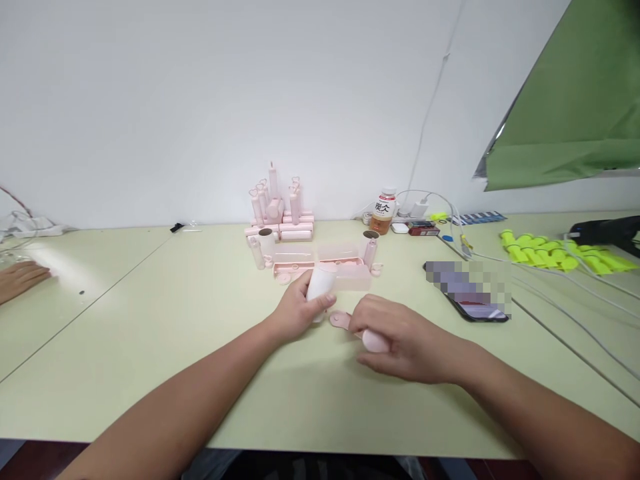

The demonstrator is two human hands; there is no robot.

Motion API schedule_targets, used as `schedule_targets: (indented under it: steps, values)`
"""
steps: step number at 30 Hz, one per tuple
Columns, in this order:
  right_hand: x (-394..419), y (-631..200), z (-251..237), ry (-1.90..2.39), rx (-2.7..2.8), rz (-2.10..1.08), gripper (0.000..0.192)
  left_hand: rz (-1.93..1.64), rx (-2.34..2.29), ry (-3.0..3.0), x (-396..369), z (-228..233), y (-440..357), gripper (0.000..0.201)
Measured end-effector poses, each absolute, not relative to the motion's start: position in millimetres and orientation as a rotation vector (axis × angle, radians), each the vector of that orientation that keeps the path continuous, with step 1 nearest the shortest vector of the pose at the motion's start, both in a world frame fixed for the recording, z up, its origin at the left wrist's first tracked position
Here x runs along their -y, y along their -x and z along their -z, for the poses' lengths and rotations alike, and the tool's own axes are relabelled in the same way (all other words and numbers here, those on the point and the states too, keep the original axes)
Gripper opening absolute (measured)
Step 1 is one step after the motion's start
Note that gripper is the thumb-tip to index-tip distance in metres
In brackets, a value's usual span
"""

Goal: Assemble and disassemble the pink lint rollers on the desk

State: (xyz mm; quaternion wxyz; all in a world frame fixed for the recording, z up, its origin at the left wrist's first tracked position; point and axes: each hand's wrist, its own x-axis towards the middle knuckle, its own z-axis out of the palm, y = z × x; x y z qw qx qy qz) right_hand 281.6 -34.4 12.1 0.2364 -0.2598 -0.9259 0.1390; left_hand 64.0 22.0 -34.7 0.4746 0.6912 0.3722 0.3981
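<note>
- Fingers of another person's hand point(20, 279) rest at the desk's point(165, 347) far left edge.
- Your left hand point(295, 310) has its grip clamped round a white roll point(321, 285).
- Your right hand point(400, 337) closes on a pink handle piece point(374, 341), just beside a flat pink tab point(341, 320).

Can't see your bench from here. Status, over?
Left hand grips white roller. Right hand holds pink handle. Phone lies clear, right.
</note>
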Motion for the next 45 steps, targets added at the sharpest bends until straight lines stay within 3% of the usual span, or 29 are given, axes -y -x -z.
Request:
schedule_targets:
  steps: [5, 9, 12, 15, 18, 22, 27, 38, 45]
  values:
    - [48, -264, 0, 0.694, 2.754, -0.321, 0.009, -0.869, -0.837, -1.418, -23, 33, -61, 0.046]
    - [52, -257, 10, 0.673, 2.78, -0.398, 0.012, -0.927, -0.824, -1.587, -18, 27, -62, 0.052]
    - [48, -260, 11, 0.657, 2.548, -0.499, 0.007, -0.998, -0.837, -1.884, -14, 21, -60, 0.054]
    - [39, -271, 5, 0.794, 2.115, -0.416, 0.014, -0.979, -0.748, -2.053, -13, 17, -58, 0.05]
    - [26, -284, -2, 0.935, 1.878, -0.364, 0.006, -0.882, -0.651, -2.097, -13, 16, -56, 0.049]
    - [15, -294, -4, 0.946, 2.029, -0.575, 0.029, -0.83, -0.562, -2.132, -14, 19, -54, 0.049]
    - [13, -293, -1, 0.875, 2.159, -0.649, 0.022, -0.793, -0.517, -2.159, -15, 20, -52, 0.048]
    - [13, -287, 5, 0.937, 2.112, -0.74, 0.03, -0.785, -0.512, -2.195, -15, 19, -51, 0.047]
    - [7, -279, 1, 0.957, 1.02, -1.561, 0.021, -1.043, -0.776, -1.875, -13, 24, -60, 0.062]
